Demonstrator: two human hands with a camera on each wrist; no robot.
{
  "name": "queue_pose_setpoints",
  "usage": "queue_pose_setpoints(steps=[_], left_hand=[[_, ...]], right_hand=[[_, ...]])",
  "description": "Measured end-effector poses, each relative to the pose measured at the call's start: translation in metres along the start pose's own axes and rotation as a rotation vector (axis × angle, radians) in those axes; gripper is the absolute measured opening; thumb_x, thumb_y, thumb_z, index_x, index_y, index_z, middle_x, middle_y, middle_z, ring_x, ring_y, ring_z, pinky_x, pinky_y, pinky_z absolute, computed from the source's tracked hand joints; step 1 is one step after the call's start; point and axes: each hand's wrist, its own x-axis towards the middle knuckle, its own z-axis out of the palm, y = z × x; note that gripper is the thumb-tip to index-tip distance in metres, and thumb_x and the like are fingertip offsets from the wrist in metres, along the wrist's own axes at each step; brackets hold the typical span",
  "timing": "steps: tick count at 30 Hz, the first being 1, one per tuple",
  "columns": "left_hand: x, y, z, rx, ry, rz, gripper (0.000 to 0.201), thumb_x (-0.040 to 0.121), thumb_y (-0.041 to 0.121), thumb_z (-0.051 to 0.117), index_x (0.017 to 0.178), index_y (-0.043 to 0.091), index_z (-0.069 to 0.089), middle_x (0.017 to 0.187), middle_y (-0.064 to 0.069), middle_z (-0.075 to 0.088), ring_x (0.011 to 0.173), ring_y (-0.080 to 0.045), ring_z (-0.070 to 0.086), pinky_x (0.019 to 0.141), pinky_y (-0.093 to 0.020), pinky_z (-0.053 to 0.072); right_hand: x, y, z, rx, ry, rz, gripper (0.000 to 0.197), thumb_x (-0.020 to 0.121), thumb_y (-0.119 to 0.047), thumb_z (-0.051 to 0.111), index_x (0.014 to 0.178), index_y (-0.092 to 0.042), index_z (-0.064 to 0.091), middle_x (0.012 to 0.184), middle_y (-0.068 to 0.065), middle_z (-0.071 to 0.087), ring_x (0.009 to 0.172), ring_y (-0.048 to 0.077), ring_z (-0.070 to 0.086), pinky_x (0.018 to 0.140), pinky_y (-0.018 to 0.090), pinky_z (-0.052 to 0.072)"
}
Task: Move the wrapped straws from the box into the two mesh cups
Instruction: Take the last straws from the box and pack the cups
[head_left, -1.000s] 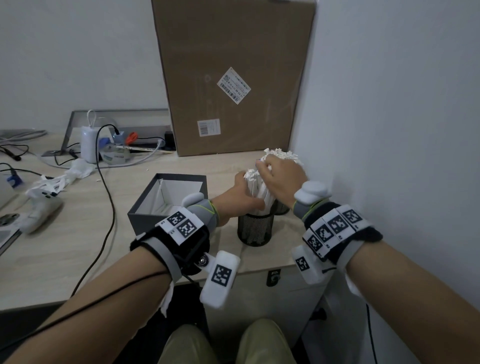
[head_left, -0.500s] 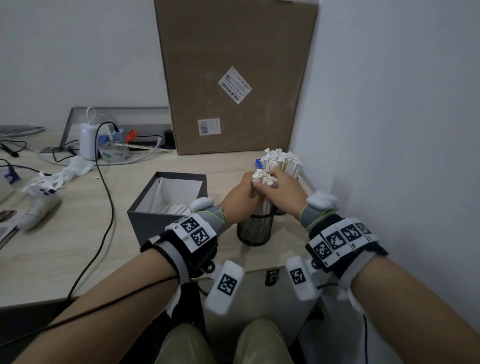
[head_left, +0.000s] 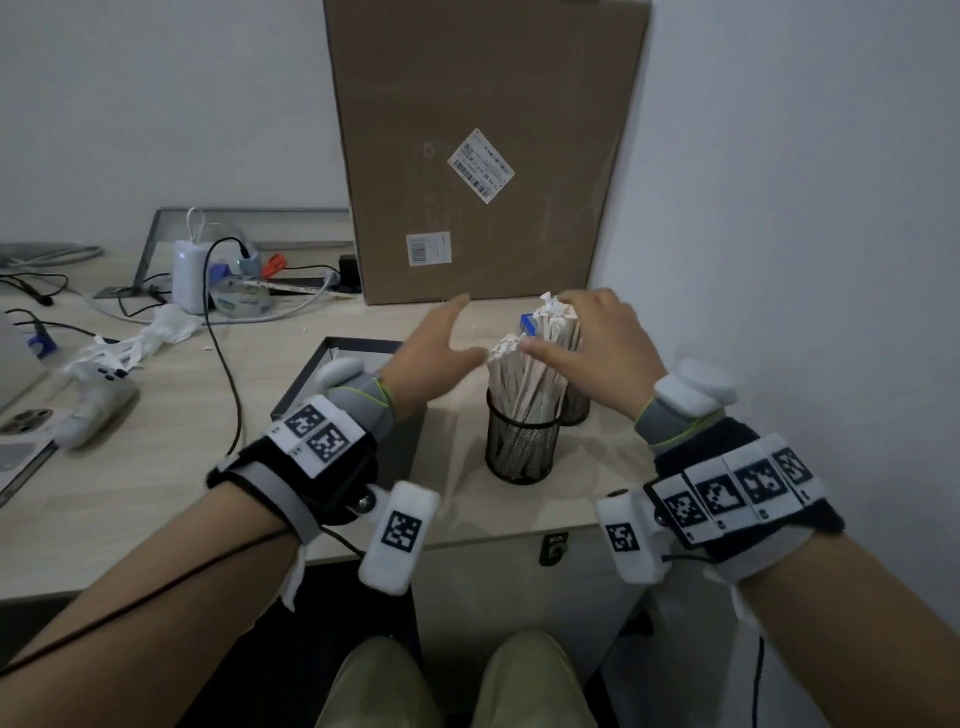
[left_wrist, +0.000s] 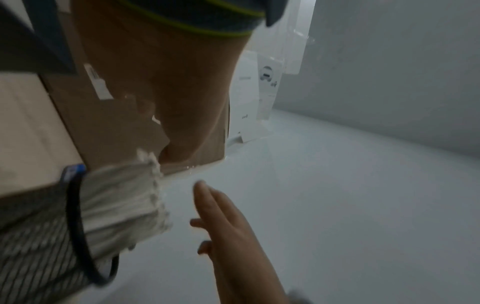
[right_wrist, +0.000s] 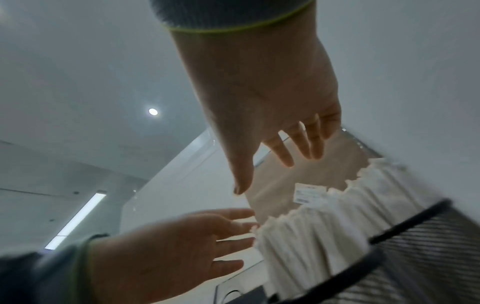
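Two black mesh cups stand near the desk's right end. The near cup (head_left: 522, 452) is packed with upright wrapped straws (head_left: 524, 379); the far cup (head_left: 577, 413) behind it holds a taller bundle (head_left: 558, 325). My left hand (head_left: 447, 338) hovers with its fingers spread just left of the near bundle and holds nothing. My right hand (head_left: 582, 332) is spread over the far bundle, with its thumb at the near bundle's top. The dark grey box (head_left: 332, 374) sits left of the cups, mostly hidden by my left wrist. The right wrist view shows both palms apart beside the straws (right_wrist: 324, 226).
A tall cardboard box (head_left: 483, 156) leans against the back wall just behind the cups. The side wall (head_left: 779, 260) runs close on the right. A black cable (head_left: 223, 364), a white charger (head_left: 187, 275) and a white controller (head_left: 98, 400) lie to the left.
Both hands were wrapped around the near cup's straw bundle; now they have let go, spread their fingers and drawn apart. The straws stay upright in the cup.
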Motion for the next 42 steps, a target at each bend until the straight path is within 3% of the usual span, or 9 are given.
queue_pose_setpoints(steps=[5,12,18,21,24,30,35,38,42], left_hand=[[-0.002,-0.053,-0.041,-0.009,0.213,-0.175,0.037,0.087,0.007,0.054,0.123,0.007,0.056,0.126,-0.013,0.059,0.117,-0.027,0.055,0.098,-0.033,0.042],[-0.032,-0.091,-0.053,0.161,0.166,-0.189,0.029,0.083,0.004,0.052,0.112,0.007,0.06,0.111,-0.01,0.064,0.094,-0.022,0.058,0.082,-0.027,0.043],[-0.049,-0.1,-0.053,0.15,0.278,-0.089,0.036,0.08,0.002,0.054,0.116,0.004,0.056,0.113,-0.012,0.061,0.098,-0.021,0.057,0.082,-0.022,0.04],[-0.054,-0.096,-0.054,0.075,0.389,-0.026,0.032,0.082,-0.002,0.053,0.113,0.002,0.057,0.114,-0.014,0.06,0.105,-0.025,0.057,0.084,-0.022,0.04],[-0.057,-0.096,-0.057,0.034,0.451,-0.026,0.031,0.083,-0.002,0.05,0.114,0.002,0.056,0.115,-0.014,0.058,0.107,-0.026,0.056,0.086,-0.025,0.043],[-0.068,-0.094,-0.042,0.147,0.264,-0.158,0.061,0.083,0.005,0.054,0.139,-0.002,0.031,0.14,-0.019,0.038,0.132,-0.032,0.037,0.108,-0.035,0.033],[-0.063,-0.091,-0.038,0.051,0.174,-0.298,0.089,0.082,0.016,0.06,0.149,0.005,0.003,0.145,-0.019,0.038,0.129,-0.036,0.043,0.106,-0.046,0.041],[-0.054,-0.087,-0.037,0.058,0.14,-0.387,0.088,0.081,0.021,0.059,0.146,0.004,0.003,0.131,-0.027,0.05,0.113,-0.041,0.055,0.094,-0.053,0.048],[-0.045,-0.085,-0.034,0.082,0.119,-0.472,0.083,0.084,0.022,0.061,0.145,0.0,0.01,0.145,-0.024,0.031,0.129,-0.041,0.04,0.107,-0.048,0.038]], right_hand=[[-0.007,-0.058,0.03,0.264,-0.165,0.005,0.042,0.089,-0.05,0.053,0.108,-0.013,0.062,0.099,0.006,0.069,0.092,0.023,0.063,0.085,0.038,0.051],[0.005,-0.107,0.097,0.209,-0.455,0.143,0.049,0.093,-0.046,0.045,0.06,-0.011,0.05,0.075,0.014,0.071,0.064,0.027,0.063,0.076,0.034,0.052],[0.007,-0.131,0.115,0.251,-0.487,0.177,0.025,0.094,-0.016,0.042,0.086,-0.001,0.059,0.113,0.023,0.064,0.078,0.029,0.057,0.07,0.028,0.046],[0.002,-0.133,0.114,0.151,-0.307,0.14,0.021,0.095,-0.015,0.037,0.09,-0.002,0.052,0.107,0.021,0.063,0.076,0.03,0.049,0.066,0.03,0.035],[-0.002,-0.136,0.12,0.106,-0.177,0.116,0.028,0.094,-0.014,0.036,0.117,-0.001,0.044,0.098,0.021,0.064,0.069,0.031,0.047,0.061,0.034,0.035],[-0.012,-0.134,0.129,0.052,-0.116,0.128,0.043,0.096,-0.016,0.034,0.137,-0.002,0.03,0.097,0.02,0.066,0.086,0.038,0.062,0.062,0.034,0.034],[-0.015,-0.136,0.134,0.021,-0.134,0.133,0.056,0.097,-0.017,0.034,0.147,-0.002,0.013,0.104,0.019,0.067,0.092,0.039,0.063,0.064,0.034,0.034],[-0.015,-0.134,0.135,0.01,-0.149,0.119,0.06,0.097,-0.016,0.035,0.148,-0.001,0.007,0.107,0.02,0.066,0.095,0.04,0.062,0.066,0.036,0.035],[-0.018,-0.132,0.134,0.032,-0.204,0.105,0.065,0.098,-0.02,0.036,0.149,-0.002,0.001,0.112,0.022,0.064,0.098,0.04,0.061,0.068,0.037,0.035]])
